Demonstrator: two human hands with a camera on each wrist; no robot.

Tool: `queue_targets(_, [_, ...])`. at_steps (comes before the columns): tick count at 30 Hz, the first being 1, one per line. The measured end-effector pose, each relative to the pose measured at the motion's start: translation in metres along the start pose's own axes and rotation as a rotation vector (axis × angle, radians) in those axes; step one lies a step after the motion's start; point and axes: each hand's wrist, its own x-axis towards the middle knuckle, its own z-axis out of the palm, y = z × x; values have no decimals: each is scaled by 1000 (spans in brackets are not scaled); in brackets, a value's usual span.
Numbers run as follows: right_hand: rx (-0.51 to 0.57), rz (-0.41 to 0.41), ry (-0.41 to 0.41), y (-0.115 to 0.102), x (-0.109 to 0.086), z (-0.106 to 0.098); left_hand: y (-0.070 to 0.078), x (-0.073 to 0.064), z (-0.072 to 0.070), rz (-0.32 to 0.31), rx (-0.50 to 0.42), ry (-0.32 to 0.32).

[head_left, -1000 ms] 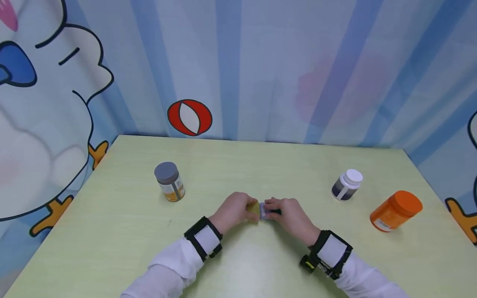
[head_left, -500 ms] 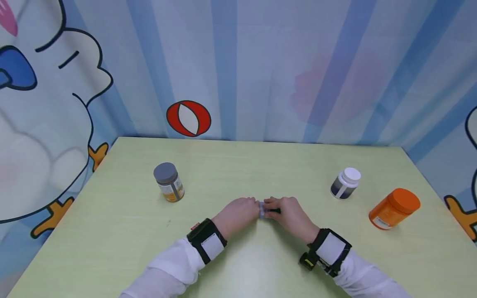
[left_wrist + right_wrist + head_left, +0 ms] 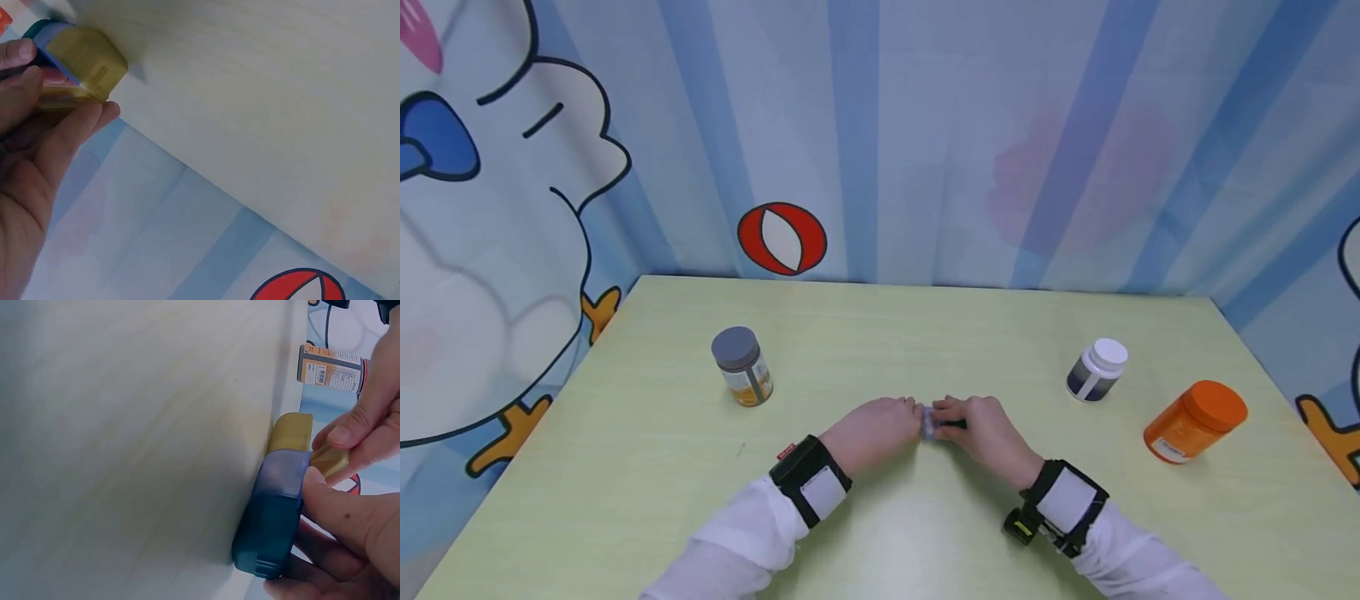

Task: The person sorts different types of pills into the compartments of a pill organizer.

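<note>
A small pill organizer (image 3: 275,487) with yellow, lavender and dark green sections lies low at the table, between both hands. Its yellow lid (image 3: 331,461) stands swung up from the yellow compartment. My left hand (image 3: 880,429) pinches that lid between thumb and fingers; in the head view the hand covers the yellow end. With thumb and curled fingers, my right hand (image 3: 988,433) grips the lavender and green part. The left wrist view shows the yellow compartment (image 3: 90,59) from its outer side. What lies inside the compartments is hidden.
A grey-capped bottle (image 3: 742,367) stands to the left on the table (image 3: 880,333). On the right are a white-capped bottle (image 3: 1096,369) and an orange jar (image 3: 1195,422). A patterned curtain (image 3: 910,150) hangs behind the table's back edge.
My left hand has turned over at the wrist, back of the hand upward, and now hides the yellow end that showed a second ago. My right hand stays in place around the pill organizer.
</note>
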Motion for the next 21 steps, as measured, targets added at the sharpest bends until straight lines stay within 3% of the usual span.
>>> queue_targets(3, [12, 10, 3, 1, -1, 0, -8, 3, -1, -59, -231, -17])
queue_targets(5, [9, 10, -1, 2, -1, 0, -13, 6, -1, -131, -401, 10])
queue_targets(10, [-12, 7, -9, 2, 0, 1, -19, 13, 4, -350, -677, 210])
queue_targets(12, [-14, 7, -15, 1, 0, 1, -20, 16, 6, -419, -724, 264])
queue_targets(15, [-9, 10, -22, 1, 0, 0, -21, 21, 8, -490, -755, 290])
queue_targets(21, [-8, 8, -24, 1, 0, -2, -22, 30, 10, -566, -745, 281])
